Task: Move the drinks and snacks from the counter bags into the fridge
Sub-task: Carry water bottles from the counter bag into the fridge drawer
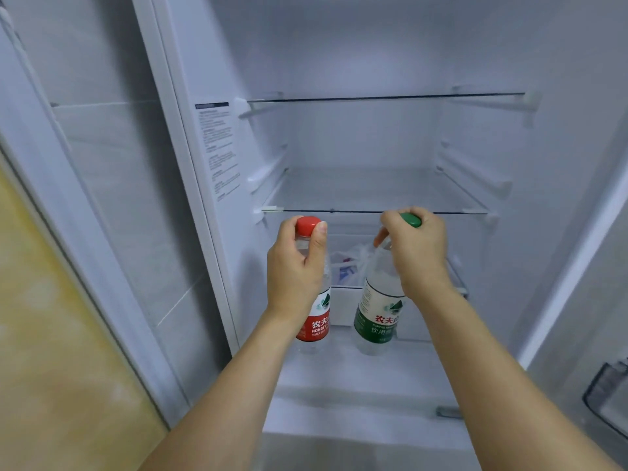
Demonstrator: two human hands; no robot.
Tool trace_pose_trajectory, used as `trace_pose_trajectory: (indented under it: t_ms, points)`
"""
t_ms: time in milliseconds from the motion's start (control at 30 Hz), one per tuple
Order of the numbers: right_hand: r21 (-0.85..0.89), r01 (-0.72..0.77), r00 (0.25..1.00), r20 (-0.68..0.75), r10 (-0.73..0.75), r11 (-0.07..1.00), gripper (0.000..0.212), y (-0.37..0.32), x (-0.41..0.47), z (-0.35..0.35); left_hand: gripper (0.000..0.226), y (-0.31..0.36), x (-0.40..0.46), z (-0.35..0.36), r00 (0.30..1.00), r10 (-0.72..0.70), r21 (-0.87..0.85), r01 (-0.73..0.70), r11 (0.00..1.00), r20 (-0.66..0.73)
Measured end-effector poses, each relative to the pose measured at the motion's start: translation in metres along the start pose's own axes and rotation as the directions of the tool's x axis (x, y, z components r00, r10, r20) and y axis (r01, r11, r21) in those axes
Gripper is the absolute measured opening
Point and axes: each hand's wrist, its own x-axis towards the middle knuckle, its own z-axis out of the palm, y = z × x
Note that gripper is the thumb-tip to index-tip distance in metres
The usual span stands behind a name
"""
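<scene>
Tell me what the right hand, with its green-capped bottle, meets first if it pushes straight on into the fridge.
Likely the plastic bag behind it, under the lower glass shelf. The right hand grips the green-capped bottle at the neck; depth is unclear.

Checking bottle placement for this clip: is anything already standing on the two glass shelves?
No, both glass shelves are bare; the red-capped bottle and green-capped bottle are held in the hands below them.

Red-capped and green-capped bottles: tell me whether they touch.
Apart. The head view shows open fridge interior between the red-capped bottle in the left hand and the green-capped bottle in the right hand.
</scene>
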Motion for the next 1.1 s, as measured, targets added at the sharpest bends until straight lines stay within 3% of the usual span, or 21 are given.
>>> trace_pose_trajectory:
  t_ms: [400, 633, 1100]
  points:
    - [0.026, 0.043, 0.999, -0.006, -0.043, 0.999, 0.015, 0.004, 0.051, 0.035, 0.018, -0.032, 0.06, 0.024, 0.998, 0.056, -0.029, -0.057, 0.998, -0.031]
    - [0.036, 0.081, 0.996, -0.031, -0.08, 0.996, 0.016, 0.011, 0.067, 0.045, 0.021, -0.052, 0.07, 0.031, 0.998, 0.066, -0.075, -0.068, 0.995, -0.022]
    - [0.213, 0.313, 0.936, -0.237, -0.262, 0.925, 0.02, 0.05, 0.054, 0.057, 0.025, -0.07, 0.067, 0.04, 0.975, 0.196, -0.067, -0.204, 0.977, -0.108]
